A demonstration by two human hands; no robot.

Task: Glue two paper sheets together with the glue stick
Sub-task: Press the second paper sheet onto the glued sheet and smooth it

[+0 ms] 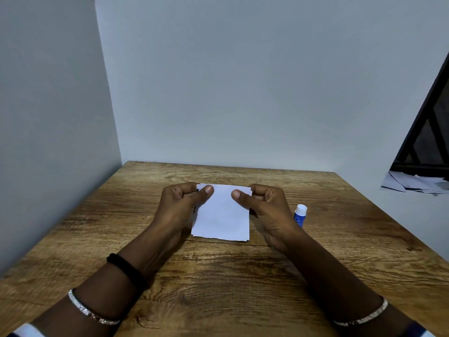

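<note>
Head view: wooden table [218, 276] in a wall corner; scrap papers [415, 183] off to the right. Glue stick [300, 214] upright, capped, partly behind right hand [269, 212]. Whether the paper sheets [222, 212] are one or two is unclear. Left hand [181, 203] and right pinch the far corners, thumbs on top.

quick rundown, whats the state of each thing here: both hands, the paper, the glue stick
left hand: pinching the paper's far left corner, thumb on top
right hand: pinching the paper's far right corner, thumb on top
paper sheets: stacked, edges roughly aligned, held at the far end
glue stick: capped, upright on the table, right of the right hand, untouched
</note>
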